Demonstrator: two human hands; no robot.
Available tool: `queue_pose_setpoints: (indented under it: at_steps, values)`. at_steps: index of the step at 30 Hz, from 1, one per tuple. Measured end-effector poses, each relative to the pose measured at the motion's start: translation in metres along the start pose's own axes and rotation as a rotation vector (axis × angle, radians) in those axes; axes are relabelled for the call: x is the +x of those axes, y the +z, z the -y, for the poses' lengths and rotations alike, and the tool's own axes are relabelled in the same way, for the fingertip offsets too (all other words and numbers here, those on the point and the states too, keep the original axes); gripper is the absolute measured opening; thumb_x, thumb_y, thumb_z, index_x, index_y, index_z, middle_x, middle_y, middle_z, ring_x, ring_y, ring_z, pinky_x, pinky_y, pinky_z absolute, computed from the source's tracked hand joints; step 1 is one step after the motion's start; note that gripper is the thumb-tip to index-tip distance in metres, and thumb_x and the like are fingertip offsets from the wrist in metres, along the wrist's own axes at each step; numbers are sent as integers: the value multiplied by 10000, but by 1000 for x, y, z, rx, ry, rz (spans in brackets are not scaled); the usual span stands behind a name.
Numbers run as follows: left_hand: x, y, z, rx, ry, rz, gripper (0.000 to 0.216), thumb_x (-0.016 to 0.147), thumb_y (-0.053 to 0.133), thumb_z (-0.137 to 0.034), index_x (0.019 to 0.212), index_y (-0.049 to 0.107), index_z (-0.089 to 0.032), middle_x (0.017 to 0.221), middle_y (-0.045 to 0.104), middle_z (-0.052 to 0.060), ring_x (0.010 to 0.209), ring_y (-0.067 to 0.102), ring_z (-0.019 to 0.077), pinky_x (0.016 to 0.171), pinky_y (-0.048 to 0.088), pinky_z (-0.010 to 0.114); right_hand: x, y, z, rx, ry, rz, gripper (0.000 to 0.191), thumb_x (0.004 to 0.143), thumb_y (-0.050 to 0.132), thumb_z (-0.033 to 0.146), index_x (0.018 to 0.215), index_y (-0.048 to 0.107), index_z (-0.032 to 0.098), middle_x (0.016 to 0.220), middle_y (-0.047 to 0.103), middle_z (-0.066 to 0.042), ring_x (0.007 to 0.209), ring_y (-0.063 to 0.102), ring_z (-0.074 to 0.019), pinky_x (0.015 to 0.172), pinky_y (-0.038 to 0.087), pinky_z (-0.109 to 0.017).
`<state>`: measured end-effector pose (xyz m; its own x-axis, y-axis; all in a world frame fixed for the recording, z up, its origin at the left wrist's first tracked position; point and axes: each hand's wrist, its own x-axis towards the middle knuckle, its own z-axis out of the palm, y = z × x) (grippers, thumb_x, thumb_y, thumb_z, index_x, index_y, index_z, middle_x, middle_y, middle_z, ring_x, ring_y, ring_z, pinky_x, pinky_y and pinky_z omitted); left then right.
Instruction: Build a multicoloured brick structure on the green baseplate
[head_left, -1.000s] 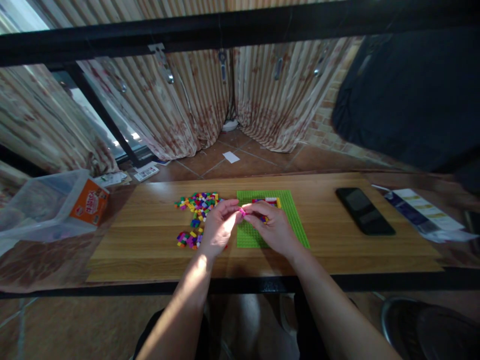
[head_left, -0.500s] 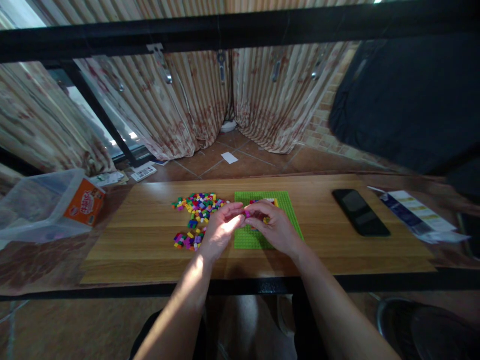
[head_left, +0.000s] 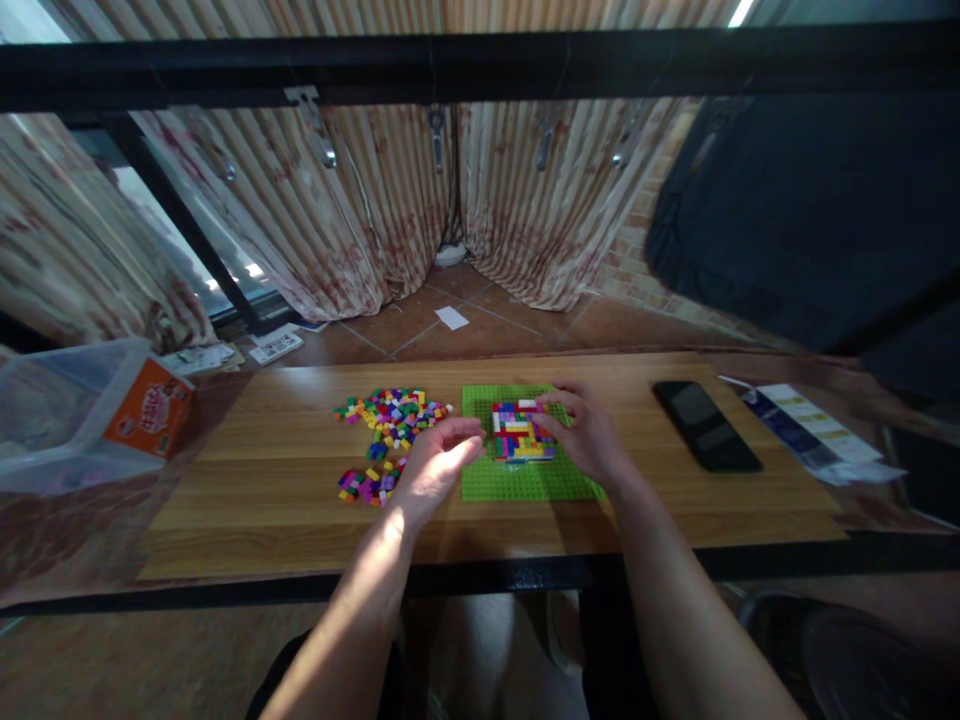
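A square build of coloured toy bricks [head_left: 517, 445], in red, yellow, white, purple and blue, stands on the green baseplate [head_left: 480, 485]. My right hand [head_left: 589, 432] reaches to the upper right part of this build. Its thumb and index fingertips are bent close together there; whatever is between them is too small to make out. Left of the build, my left hand [head_left: 439, 462] hovers over the baseplate's left edge, fingers stretched and apart from the thumb, nothing visible in them. Beside it lies a spread of loose bricks [head_left: 401, 408], partly hidden by this hand.
A smaller heap of bricks [head_left: 365, 485] lies nearer me on the wooden tabletop [head_left: 247, 470]. On the right are a black phone [head_left: 705, 425] and printed papers [head_left: 814, 430]. A clear plastic bin [head_left: 67, 410] with an orange label stands past the left edge.
My hands have parted: the right has moved right to the build's side, uncovering it. The pink brick seen between both hands is no longer distinguishable. The whole view has shifted slightly.
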<state>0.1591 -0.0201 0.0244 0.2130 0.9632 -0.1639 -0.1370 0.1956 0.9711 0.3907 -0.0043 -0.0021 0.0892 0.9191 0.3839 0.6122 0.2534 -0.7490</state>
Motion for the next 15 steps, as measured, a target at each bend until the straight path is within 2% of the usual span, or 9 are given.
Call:
queue_pose_setpoints:
  at_steps: [5,9,15]
  values:
    - [-2,1,-3,17,-8,-5,294,684,780,-289,937,722,-150,959,735,91,821,676,167,819,524,325,1,2,-3,10,42,-31,177,765,708,364,890,733,242,1181,569,-91,1121,552,-267,1009,416,-512]
    - [-4,2,-7,23,-19,-16,292,673,785,-290,919,728,-144,959,736,91,849,671,173,831,524,321,3,6,-5,94,159,-43,255,715,718,377,910,736,215,1145,599,-95,1034,595,-247,880,497,-442]
    - [-4,1,-7,33,-24,-20,290,673,784,-290,919,731,-145,982,739,97,867,667,175,847,515,323,5,15,-3,402,393,-25,417,591,765,395,948,710,188,882,698,-36,825,633,-195,792,522,-370]
